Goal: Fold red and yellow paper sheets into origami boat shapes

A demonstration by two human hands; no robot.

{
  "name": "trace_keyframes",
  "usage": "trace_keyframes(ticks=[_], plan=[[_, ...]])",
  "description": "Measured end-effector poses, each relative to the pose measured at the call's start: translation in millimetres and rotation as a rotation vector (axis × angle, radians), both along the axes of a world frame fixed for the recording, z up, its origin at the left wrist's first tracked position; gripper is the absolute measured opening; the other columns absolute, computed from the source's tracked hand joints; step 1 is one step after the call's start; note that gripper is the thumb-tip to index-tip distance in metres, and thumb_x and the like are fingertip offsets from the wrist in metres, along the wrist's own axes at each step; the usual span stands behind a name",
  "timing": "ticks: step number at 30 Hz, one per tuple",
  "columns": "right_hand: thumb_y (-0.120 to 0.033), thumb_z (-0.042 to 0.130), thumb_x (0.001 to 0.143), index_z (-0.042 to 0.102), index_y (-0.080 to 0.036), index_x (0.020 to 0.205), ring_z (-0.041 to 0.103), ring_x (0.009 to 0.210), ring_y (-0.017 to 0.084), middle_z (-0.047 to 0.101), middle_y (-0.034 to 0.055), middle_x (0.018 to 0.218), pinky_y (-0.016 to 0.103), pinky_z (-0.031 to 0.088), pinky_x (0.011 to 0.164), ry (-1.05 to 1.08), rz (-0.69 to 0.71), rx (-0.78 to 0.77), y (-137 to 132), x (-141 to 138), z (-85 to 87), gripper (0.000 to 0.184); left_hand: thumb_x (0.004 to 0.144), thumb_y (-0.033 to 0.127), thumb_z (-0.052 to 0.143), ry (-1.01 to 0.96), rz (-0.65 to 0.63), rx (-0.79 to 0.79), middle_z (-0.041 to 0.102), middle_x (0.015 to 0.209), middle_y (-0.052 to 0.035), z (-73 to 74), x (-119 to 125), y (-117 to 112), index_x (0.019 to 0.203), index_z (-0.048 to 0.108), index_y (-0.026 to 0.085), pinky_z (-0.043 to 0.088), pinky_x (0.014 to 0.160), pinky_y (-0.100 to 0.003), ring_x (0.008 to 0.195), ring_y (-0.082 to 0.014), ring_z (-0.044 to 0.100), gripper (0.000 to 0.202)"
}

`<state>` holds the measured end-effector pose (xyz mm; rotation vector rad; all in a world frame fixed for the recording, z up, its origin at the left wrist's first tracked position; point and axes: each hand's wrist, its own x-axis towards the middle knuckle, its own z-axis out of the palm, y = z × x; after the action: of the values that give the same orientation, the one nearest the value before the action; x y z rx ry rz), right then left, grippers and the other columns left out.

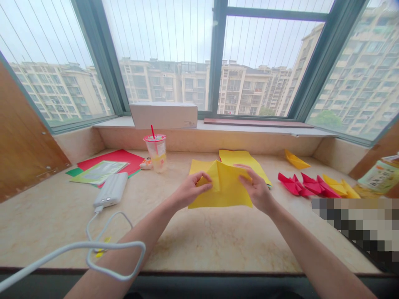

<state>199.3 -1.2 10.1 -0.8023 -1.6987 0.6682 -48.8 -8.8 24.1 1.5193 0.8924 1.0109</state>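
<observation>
A yellow sheet of paper (226,187), partly folded, is held just above the beige counter (199,236) in the middle of the view. My left hand (188,191) pinches its left edge with thumb and fingers closed. My right hand (257,189) grips its right edge, fingers curled over the top. Behind it lie more flat yellow sheets (241,160).
Folded red paper shapes (307,185) and yellow ones (339,187) lie to the right, with a yellow paper boat (296,160) behind. On the left are a plastic cup with a red straw (156,151), red and green sheets (109,166), and a white power bank (111,189) with its cable (102,247). A white box (163,115) sits on the sill.
</observation>
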Motion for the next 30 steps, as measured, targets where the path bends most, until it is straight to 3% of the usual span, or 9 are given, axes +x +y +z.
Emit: trace_keyframes(ticks=[4, 11, 17, 20, 24, 28, 30], plan=[[-0.035, 0.051, 0.096, 0.070, -0.033, 0.119, 0.047, 0.131, 0.027, 0.054, 0.0056, 0.138, 0.048, 0.035, 0.112, -0.121, 0.026, 0.051, -5.2, 5.6, 8.0, 0.030, 0.073, 0.039, 0.079, -0.123, -0.039, -0.059, 0.070, 0.096, -0.0051, -0.6, 2.9, -2.1, 0.095, 0.057, 0.019, 0.052, 0.067, -0.026, 0.076, -0.0169, 0.068, 0.038], [-0.043, 0.054, 0.094, 0.065, -0.032, 0.127, 0.040, 0.138, 0.032, 0.040, 0.0061, 0.152, 0.056, 0.028, 0.116, -0.343, 0.113, 0.025, -14.1, 7.9, 13.7, 0.036, 0.075, 0.037, 0.078, -0.111, -0.034, -0.052, 0.071, 0.095, -0.0047, -5.2, 3.4, -0.3, 0.100, 0.060, 0.019, 0.054, 0.067, -0.026, 0.077, -0.0170, 0.069, 0.036], [-0.043, 0.065, 0.088, 0.070, -0.032, 0.120, 0.055, 0.123, 0.029, 0.054, 0.0084, 0.135, 0.047, 0.043, 0.107, -0.333, -0.020, 0.063, -8.8, 1.3, 5.3, 0.034, 0.081, 0.034, 0.072, -0.085, -0.128, -0.044, 0.071, 0.114, -0.0079, -3.9, 2.2, -1.2, 0.123, 0.060, 0.023, 0.055, 0.083, -0.031, 0.098, -0.0214, 0.069, 0.045], [-0.039, 0.070, 0.085, 0.068, -0.032, 0.121, 0.058, 0.119, 0.027, 0.056, 0.0075, 0.128, 0.045, 0.045, 0.105, -0.341, -0.067, 0.107, -6.4, -1.0, 1.0, 0.037, 0.083, 0.034, 0.070, -0.012, -0.180, -0.037, 0.069, 0.121, -0.0089, -2.2, -0.2, -1.9, 0.133, 0.056, 0.025, 0.054, 0.086, -0.032, 0.103, -0.0228, 0.068, 0.053], [-0.036, 0.070, 0.085, 0.068, -0.032, 0.121, 0.060, 0.114, 0.026, 0.056, 0.0068, 0.125, 0.044, 0.048, 0.101, -0.346, -0.092, 0.148, -3.9, -2.4, -3.2, 0.036, 0.084, 0.036, 0.069, 0.064, -0.164, -0.043, 0.069, 0.122, -0.0103, -3.6, -1.9, 0.3, 0.129, 0.063, 0.022, 0.054, 0.084, -0.031, 0.101, -0.0233, 0.069, 0.047], [-0.036, 0.065, 0.089, 0.070, -0.033, 0.118, 0.065, 0.091, 0.020, 0.052, 0.0066, 0.130, 0.044, 0.055, 0.090, -0.411, -0.093, 0.150, -3.4, -1.8, -5.4, 0.029, 0.079, 0.038, 0.074, 0.026, -0.113, -0.116, 0.072, 0.117, -0.0115, -4.9, -0.8, 2.2, 0.126, 0.064, 0.019, 0.055, 0.083, -0.032, 0.096, -0.0230, 0.071, 0.051], [-0.037, 0.062, 0.091, 0.071, -0.034, 0.117, 0.064, 0.097, 0.022, 0.048, 0.0064, 0.137, 0.046, 0.054, 0.092, -0.477, -0.082, 0.178, -4.6, -0.1, -4.3, 0.028, 0.076, 0.038, 0.077, -0.012, -0.089, -0.158, 0.072, 0.114, -0.0122, -5.1, -0.7, 2.7, 0.124, 0.065, 0.018, 0.055, 0.082, -0.033, 0.094, -0.0237, 0.071, 0.053]])
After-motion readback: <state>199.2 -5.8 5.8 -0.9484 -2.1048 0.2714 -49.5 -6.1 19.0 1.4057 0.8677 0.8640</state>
